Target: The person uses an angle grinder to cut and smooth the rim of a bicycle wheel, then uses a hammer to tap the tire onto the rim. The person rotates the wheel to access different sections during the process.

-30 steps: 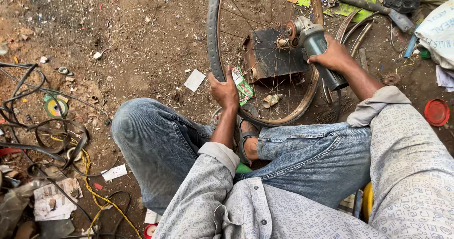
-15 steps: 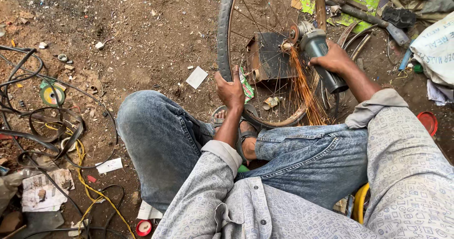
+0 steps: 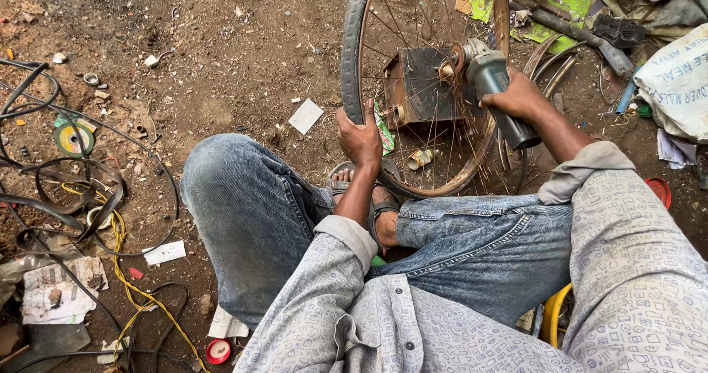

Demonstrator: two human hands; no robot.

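Bicycle wheel [image 3: 354, 48] standing upright on bare dirt ground [image 3: 184, 85], seen from above by a seated person in jeans and a patterned grey shirt. Left hand [image 3: 360, 138] is closed around the tyre at the wheel's lower left, bracing it against a sandalled foot [image 3: 383, 211]. Right hand [image 3: 522, 96] is wrapped around the body of an angle grinder [image 3: 495, 85], its disc at the hub among the spokes — in front of a rusty metal box [image 3: 417, 85]. Doing this well probably means a firm brace on the rim and a steady, light disc angle. Loose cables [image 3: 59, 196] lie well apart, at left.
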